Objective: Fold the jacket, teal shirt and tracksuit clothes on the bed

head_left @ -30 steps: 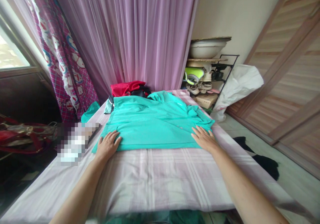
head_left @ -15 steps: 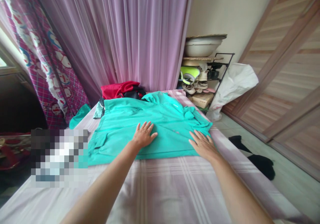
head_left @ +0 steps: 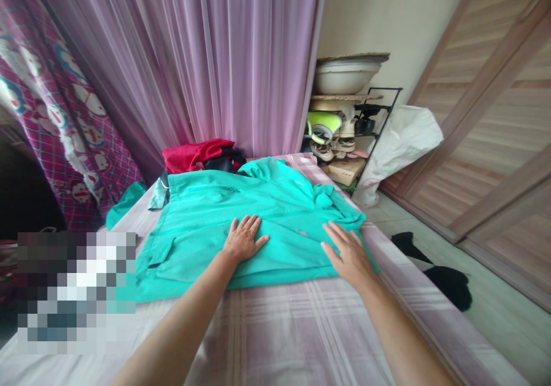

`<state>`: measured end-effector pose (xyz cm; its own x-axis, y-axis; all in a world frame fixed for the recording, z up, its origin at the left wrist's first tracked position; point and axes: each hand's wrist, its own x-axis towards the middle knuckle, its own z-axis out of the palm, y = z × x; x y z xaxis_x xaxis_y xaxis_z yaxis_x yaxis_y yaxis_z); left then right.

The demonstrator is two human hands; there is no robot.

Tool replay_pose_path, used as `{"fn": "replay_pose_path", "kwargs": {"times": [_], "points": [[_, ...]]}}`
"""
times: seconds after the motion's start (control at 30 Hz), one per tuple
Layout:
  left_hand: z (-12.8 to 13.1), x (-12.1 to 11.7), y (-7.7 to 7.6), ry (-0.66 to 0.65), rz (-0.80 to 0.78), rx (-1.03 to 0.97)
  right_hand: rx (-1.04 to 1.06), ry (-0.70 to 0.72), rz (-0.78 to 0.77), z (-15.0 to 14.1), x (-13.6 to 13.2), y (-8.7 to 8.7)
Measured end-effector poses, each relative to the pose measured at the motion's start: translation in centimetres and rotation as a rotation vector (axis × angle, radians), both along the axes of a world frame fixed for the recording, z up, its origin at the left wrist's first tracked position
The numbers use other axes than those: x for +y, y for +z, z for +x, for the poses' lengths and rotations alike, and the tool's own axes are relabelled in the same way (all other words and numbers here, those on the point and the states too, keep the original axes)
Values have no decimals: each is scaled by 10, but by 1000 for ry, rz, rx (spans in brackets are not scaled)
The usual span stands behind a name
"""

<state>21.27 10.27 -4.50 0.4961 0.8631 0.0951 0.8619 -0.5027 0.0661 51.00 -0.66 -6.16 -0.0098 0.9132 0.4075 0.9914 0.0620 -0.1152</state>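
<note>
At the lower edge of the view, both my bare forearms extend forward over a plaid sheet [head_left: 275, 340], converging slightly toward the centre. My left hand [head_left: 244, 240] lies palm down on the turquoise garment [head_left: 198, 214], near the middle of its near half. Its fingers are extended and slightly spread, pointing away from me; the thumb is angled out to the right. Nothing is gripped. My right hand [head_left: 346, 251] is positioned over the garment's right portion, palm down, fingers straight and parted, tips directed forward and to the left, thumb set apart. It grips nothing; whether the palm makes contact cannot be determined. The garment is spread across the sheet, with a pocket opening at its near left and bunched fabric at its right end. Beyond its far left edge sits a red cloth [head_left: 196, 155]. Behind that hangs a purple curtain [head_left: 253, 59].
</note>
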Motion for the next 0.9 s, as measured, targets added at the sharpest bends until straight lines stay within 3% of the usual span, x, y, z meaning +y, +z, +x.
{"fn": "replay_pose_path", "kwargs": {"times": [0.17, 0.27, 0.47, 0.63, 0.73, 0.9], "points": [[-5, -3, 5, 3, -17, 28, -65, -23, -324, -24, -5, 7], [-21, -11, 8, -3, -12, 47, -71, -76, -391, -27, -7, 11], [-97, -43, 10, 73, 87, 35, -35, -136, -375, -25, -13, 16], [-163, -75, 1, 215, 224, -48, -26, -246, -280, -20, -20, 10], [-177, -84, -3, 272, 226, -59, -29, -300, -240, -17, -24, 9], [-174, -83, -2, 268, 201, -57, -27, -336, -219, -16, -27, 6]]}}
